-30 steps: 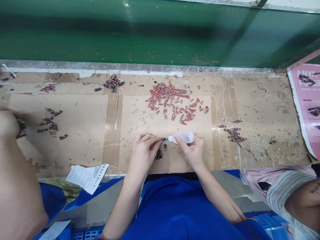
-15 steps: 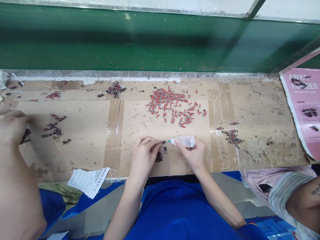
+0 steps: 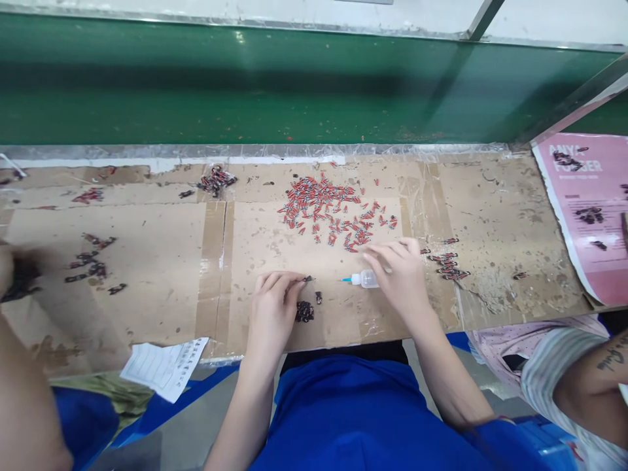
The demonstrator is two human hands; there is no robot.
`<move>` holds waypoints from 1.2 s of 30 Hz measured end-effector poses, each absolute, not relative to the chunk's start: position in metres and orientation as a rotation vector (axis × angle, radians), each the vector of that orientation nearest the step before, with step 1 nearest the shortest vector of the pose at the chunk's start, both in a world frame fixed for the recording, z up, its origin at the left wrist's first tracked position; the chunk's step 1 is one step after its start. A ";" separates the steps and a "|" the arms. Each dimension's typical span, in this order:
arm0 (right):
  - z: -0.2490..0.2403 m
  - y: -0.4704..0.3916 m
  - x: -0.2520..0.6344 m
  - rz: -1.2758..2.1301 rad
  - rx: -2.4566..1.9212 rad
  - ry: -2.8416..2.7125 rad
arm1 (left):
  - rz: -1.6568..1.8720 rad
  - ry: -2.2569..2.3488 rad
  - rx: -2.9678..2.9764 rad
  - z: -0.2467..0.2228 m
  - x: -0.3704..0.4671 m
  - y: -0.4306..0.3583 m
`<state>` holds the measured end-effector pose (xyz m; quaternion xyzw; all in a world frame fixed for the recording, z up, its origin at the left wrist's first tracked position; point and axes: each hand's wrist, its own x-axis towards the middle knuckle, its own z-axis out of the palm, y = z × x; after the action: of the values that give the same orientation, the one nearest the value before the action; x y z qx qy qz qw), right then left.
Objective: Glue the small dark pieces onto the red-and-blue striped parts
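Note:
My left hand (image 3: 275,299) pinches a small dark piece (image 3: 308,279) between thumb and fingertips. Just below it lie a small heap of dark pieces (image 3: 305,311) and one single dark piece (image 3: 318,297). The clear bottle with a blue tip (image 3: 367,279) lies on its side on the cardboard, tip pointing left. My right hand (image 3: 400,271) is above and right of the bottle, covering its rear end, with fingers apart near the lower edge of the pile of red pieces (image 3: 318,196).
A co-worker's blurred hand (image 3: 7,268) is at the far left, near dark pieces (image 3: 91,265). Red and dark figures (image 3: 449,267) lie to the right. A white paper (image 3: 164,369) overhangs the front edge. A pink sheet (image 3: 583,229) is at the right, and a green wall (image 3: 294,85) stands behind.
My right hand has let go of the bottle and moved up and right; the bottle now rests on the cardboard. My left hand still pinches the dark piece. The whole view has shifted slightly.

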<state>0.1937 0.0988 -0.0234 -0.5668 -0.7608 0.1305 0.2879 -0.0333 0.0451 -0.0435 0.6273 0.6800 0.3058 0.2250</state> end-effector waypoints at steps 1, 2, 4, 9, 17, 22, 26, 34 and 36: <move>-0.025 0.107 0.190 0.407 -1.482 -2.103 | 0.856 1.876 1.710 -0.043 -0.033 0.045; -0.028 0.115 0.186 0.446 -1.480 -2.162 | 0.872 1.875 1.685 -0.043 -0.032 0.045; -0.033 0.127 0.177 0.468 -1.521 -2.248 | 0.903 1.871 1.626 -0.042 -0.032 0.044; -0.037 0.133 0.167 0.410 -1.568 -2.276 | 0.920 1.863 1.505 -0.038 -0.030 0.043; -0.012 0.119 0.173 0.617 -1.438 -1.963 | 1.089 1.717 1.440 -0.025 -0.013 0.046; -0.002 0.105 0.164 0.876 -1.442 -1.657 | 1.123 1.693 1.323 -0.022 -0.002 0.047; 0.001 0.092 0.151 1.183 -1.369 -1.434 | 1.161 1.681 1.262 -0.016 0.004 0.048; -0.006 0.090 0.145 1.341 -1.354 -1.238 | 1.173 1.730 1.206 -0.016 0.004 0.048; -0.009 0.094 0.148 1.232 -1.421 -1.305 | 1.171 1.761 1.179 -0.018 0.003 0.048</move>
<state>0.1480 0.0944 -0.0094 -0.5652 -0.5191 0.4900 0.4134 0.0026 0.0481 -0.0181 0.4558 0.6805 0.4525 0.3527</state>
